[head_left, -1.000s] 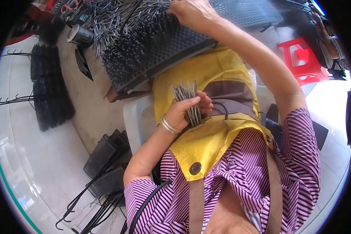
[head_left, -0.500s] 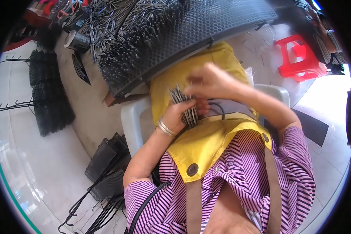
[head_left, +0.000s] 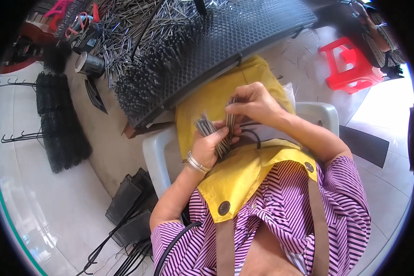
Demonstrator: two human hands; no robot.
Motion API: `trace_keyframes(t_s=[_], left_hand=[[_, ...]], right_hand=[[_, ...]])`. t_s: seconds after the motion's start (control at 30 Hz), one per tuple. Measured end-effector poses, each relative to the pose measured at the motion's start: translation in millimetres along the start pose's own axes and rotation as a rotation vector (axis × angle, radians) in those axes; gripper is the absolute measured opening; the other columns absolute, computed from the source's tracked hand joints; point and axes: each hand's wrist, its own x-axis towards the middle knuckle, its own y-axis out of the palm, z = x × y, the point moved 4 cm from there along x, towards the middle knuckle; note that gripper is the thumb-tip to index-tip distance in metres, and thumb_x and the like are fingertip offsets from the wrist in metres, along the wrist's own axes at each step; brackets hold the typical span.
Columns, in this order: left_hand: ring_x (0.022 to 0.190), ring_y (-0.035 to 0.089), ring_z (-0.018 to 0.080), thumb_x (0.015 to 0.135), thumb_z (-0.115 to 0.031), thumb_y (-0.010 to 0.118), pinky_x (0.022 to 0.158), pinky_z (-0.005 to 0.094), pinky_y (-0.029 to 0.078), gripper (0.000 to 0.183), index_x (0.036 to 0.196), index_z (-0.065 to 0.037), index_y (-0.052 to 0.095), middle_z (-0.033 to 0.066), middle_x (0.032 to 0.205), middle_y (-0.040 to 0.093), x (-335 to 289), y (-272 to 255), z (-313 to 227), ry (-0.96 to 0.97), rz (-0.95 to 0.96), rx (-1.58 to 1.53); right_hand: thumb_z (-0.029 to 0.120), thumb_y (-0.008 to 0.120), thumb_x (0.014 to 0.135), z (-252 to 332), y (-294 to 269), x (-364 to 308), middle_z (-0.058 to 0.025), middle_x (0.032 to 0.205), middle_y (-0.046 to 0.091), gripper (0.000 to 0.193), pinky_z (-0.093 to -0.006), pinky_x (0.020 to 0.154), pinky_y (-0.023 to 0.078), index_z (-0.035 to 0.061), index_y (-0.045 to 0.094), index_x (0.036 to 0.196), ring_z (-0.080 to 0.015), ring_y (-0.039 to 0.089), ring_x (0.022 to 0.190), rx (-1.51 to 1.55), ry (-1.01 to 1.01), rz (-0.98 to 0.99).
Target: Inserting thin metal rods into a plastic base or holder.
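Note:
My left hand (head_left: 208, 148) is closed round a thick bundle of thin metal rods (head_left: 203, 123), tilted over the yellow apron (head_left: 237, 172) on my lap. My right hand (head_left: 258, 102) pinches the top of a smaller bunch of rods (head_left: 230, 118) just beside that bundle. The lower end of the smaller bunch reaches the fingers of my left hand, which hide part of it. Beyond my hands stands a black perforated board (head_left: 257, 25), with many dark-tipped rods (head_left: 145, 69) upright in its left part.
Loose rods (head_left: 117, 34) lie heaped behind the board, with a can (head_left: 89, 64) and scissors (head_left: 80, 23) at their left. Black bristly pieces with hooks (head_left: 62, 124) lie at left. Black panels (head_left: 129, 198) rest beside my chair (head_left: 156, 149). A red stool (head_left: 349, 64) stands at far right.
My right hand was blurred above the bundle. It now holds a smaller bunch of rods beside it. The left hand keeps its bundle and sits slightly lower.

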Motion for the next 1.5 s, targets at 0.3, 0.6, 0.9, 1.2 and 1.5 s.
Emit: trace_keyframes(t_s=[0.3, 0.6, 0.9, 1.2, 1.5], left_hand=[[0.084, 0.059, 0.0253, 0.083, -0.013, 0.052, 0.072, 0.0331, 0.050, 0.031, 0.107, 0.006, 0.049, 0.0187, 0.094, 0.058, 0, 13, -12, 0.055, 0.010, 0.017], [0.069, 0.061, 0.0235, 0.081, -0.010, 0.056, 0.060, 0.0322, 0.052, 0.015, 0.089, 0.003, 0.053, 0.0147, 0.079, 0.060, 13, 6, -8, 0.006, -0.153, 0.018], [0.060, 0.057, 0.0209, 0.080, -0.008, 0.056, 0.055, 0.0307, 0.049, 0.025, 0.102, 0.001, 0.048, 0.0133, 0.075, 0.058, 32, 20, -15, 0.033, -0.013, 0.045], [0.067, 0.060, 0.0246, 0.081, -0.004, 0.053, 0.058, 0.0311, 0.050, 0.025, 0.105, 0.000, 0.047, 0.0172, 0.080, 0.059, 30, 13, -7, -0.028, 0.104, 0.017], [0.068, 0.060, 0.0243, 0.081, -0.004, 0.054, 0.060, 0.0321, 0.050, 0.023, 0.103, -0.001, 0.047, 0.0167, 0.081, 0.060, 27, 11, -5, -0.055, 0.104, -0.010]], right_hand=[[0.004, 0.063, 0.074, 20, -16, 21, -0.0051, 0.065, 0.059, 0.009, -0.0208, 0.050, 0.049, -0.0030, 0.059, 0.076, -0.0102, 0.058, 0.056, 0.023, 0.091, 0.051], [0.007, 0.062, 0.075, 19, -34, 27, -0.0087, 0.063, 0.060, 0.011, -0.0231, 0.044, 0.049, -0.0036, 0.059, 0.073, -0.0130, 0.058, 0.051, 0.075, 0.133, 0.003], [0.010, 0.057, 0.080, 77, -117, 93, -0.0118, 0.080, 0.061, 0.016, -0.0283, 0.062, 0.052, -0.0042, 0.057, 0.086, -0.0178, 0.060, 0.067, 0.265, -0.431, -0.346], [0.010, 0.058, 0.079, 99, -114, 125, -0.0105, 0.062, 0.060, 0.013, -0.0262, 0.050, 0.047, -0.0034, 0.057, 0.078, -0.0171, 0.059, 0.055, 0.072, -0.628, -0.402], [0.003, 0.058, 0.079, 114, -97, 143, -0.0037, 0.066, 0.059, 0.007, -0.0199, 0.056, 0.045, -0.0030, 0.059, 0.076, -0.0070, 0.055, 0.063, -0.240, -0.628, -0.155]])
